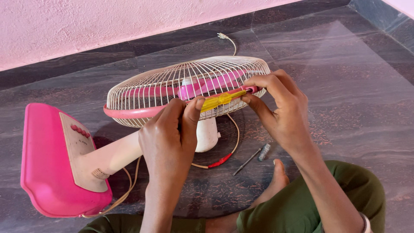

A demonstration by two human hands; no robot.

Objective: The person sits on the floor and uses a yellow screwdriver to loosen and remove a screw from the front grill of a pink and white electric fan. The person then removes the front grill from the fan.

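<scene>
The person sits on the dark stone floor (353, 99) with a pink table fan (142, 116) lying on its side in front of the knees, its pink base (47, 168) to the left and the cream wire guard (189, 84) turned upward. The left hand (170, 138) is closed around the yellow handle of a screwdriver (217, 100), with the thumb pressing on the end of it, and the tool lies almost flat along the pink rim band (133, 113) of the guard. The right hand (276, 108) pinches the far end of the tool together with the rim, fingers bent and close to the tip; I cannot see the tip itself. In my judgement the main danger is a slip: if the left hand pushes hard and the tip jumps off the rim, it may go into the fingers of the right hand. The fan rests only on its curved guard and neck, so it could also roll under the push. The thin wires may bend if the tool is used as a lever. A second, small screwdriver (252, 157) lies on the floor just beside the bare foot (276, 177), near the cord (233, 138), where a moving foot could kick it away.
</scene>
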